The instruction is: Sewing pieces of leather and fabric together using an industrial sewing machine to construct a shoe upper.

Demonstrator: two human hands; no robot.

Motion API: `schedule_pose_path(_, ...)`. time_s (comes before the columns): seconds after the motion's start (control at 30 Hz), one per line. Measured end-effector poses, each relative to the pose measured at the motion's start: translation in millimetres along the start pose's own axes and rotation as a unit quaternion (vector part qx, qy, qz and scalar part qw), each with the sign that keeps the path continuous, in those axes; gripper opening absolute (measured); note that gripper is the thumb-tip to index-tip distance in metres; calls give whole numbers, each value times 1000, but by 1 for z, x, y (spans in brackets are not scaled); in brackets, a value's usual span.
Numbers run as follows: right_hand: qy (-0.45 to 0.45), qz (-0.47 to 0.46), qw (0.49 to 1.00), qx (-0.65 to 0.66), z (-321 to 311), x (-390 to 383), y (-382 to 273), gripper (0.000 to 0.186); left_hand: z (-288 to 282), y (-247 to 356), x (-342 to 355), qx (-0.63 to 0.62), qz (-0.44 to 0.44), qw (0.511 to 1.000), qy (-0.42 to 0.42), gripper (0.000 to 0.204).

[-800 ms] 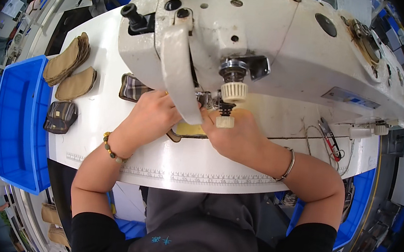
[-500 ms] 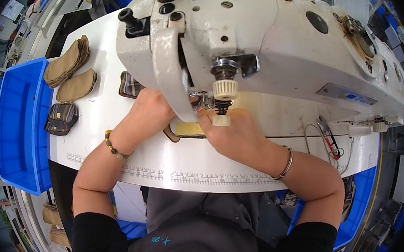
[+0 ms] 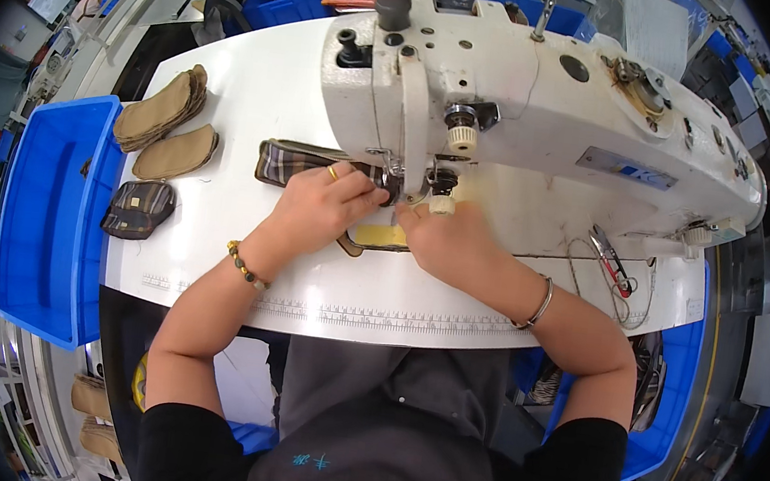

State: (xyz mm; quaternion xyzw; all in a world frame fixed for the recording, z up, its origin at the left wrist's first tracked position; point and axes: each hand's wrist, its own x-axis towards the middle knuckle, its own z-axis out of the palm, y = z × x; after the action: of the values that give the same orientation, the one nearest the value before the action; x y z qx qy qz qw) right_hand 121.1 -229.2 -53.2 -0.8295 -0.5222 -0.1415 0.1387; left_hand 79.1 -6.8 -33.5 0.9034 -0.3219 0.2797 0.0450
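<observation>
A long plaid fabric piece (image 3: 297, 164) with a dark edge lies under the sewing machine's needle area (image 3: 402, 171). My left hand (image 3: 320, 209), with a ring and a beaded bracelet, is closed on the near edge of this plaid piece, fingertips pinched beside the presser foot. My right hand (image 3: 453, 244), with a metal bangle, is closed just right of the foot; its thumb and forefinger reach the same work, but their grip is partly hidden. Between the hands is a yellow plate (image 3: 378, 235), with a brown-edged piece (image 3: 349, 246) at its left end.
At left are stacked tan fabric pieces (image 3: 162, 109), a single tan piece (image 3: 177, 152), a folded plaid pouch (image 3: 139, 210) and a blue bin (image 3: 53, 222). Thread snips (image 3: 612, 262) and loose cord lie at right. A ruler strip (image 3: 348, 315) runs along the table's front.
The view has shifted, so the machine head looks smaller and farther right. More of the plaid piece and my left fingers now show. Both hands stay near the needle.
</observation>
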Motion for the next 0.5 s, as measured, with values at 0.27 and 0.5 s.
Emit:
schedule_pose_path(0.27,-62,247,867,428,-59,-17,-22,29,-48,66,-20,-12,60,991,121,28)
schedule_pose_path(0.5,51,407,725,553,-97,-113,-58,24,-55,130,-26,-114,137,968,176,20)
